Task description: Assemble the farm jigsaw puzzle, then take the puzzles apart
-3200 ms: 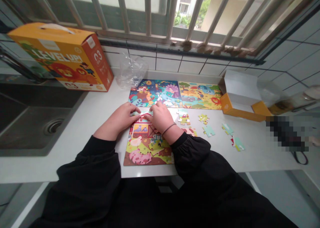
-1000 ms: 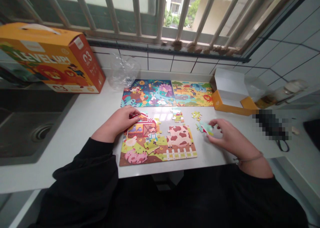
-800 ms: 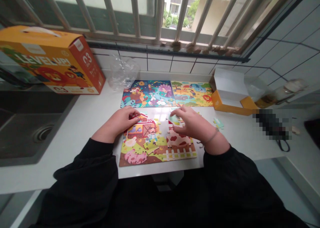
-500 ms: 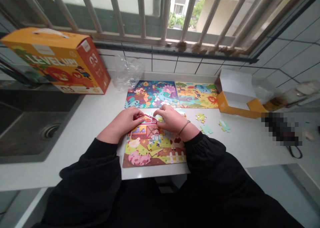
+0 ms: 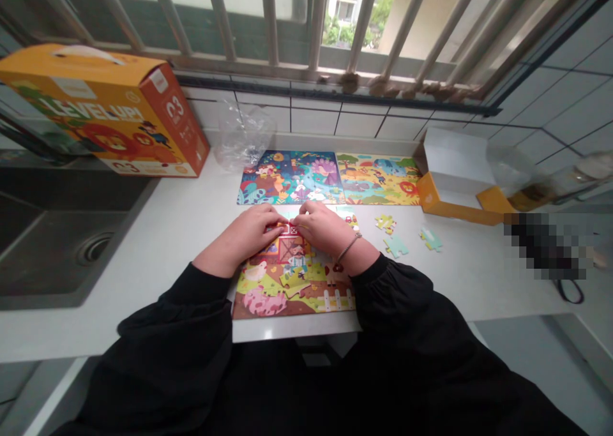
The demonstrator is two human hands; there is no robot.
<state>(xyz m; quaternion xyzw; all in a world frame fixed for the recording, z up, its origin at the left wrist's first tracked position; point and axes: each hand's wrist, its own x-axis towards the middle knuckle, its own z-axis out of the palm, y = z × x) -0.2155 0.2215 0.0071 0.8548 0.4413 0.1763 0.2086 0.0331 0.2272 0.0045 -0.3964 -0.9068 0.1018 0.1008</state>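
A farm puzzle (image 5: 268,299) with a pink pig, a hen and a red barn lies on the white counter in front of me. Over its upper left part rests my left hand (image 5: 253,232), fingers bent and together at the barn roof. My right hand (image 5: 325,228), with a bracelet at the wrist, meets it there, its fingertips pressed on the roof area. Whatever lies under the fingertips is too hidden to name. One piece (image 5: 297,290) near the puzzle's middle sits slightly raised. Loose pieces (image 5: 395,246) lie to the right of the puzzle.
Two finished puzzles, a blue one (image 5: 297,177) and a yellow one (image 5: 378,179), lie behind. An orange box (image 5: 100,110) and clear plastic wrap (image 5: 244,136) stand back left, beside a sink (image 5: 48,251). At the right is an open box (image 5: 460,203).
Both hands have come closer together at the barn roof, and my left hand now covers more of it. The view has shifted slightly.
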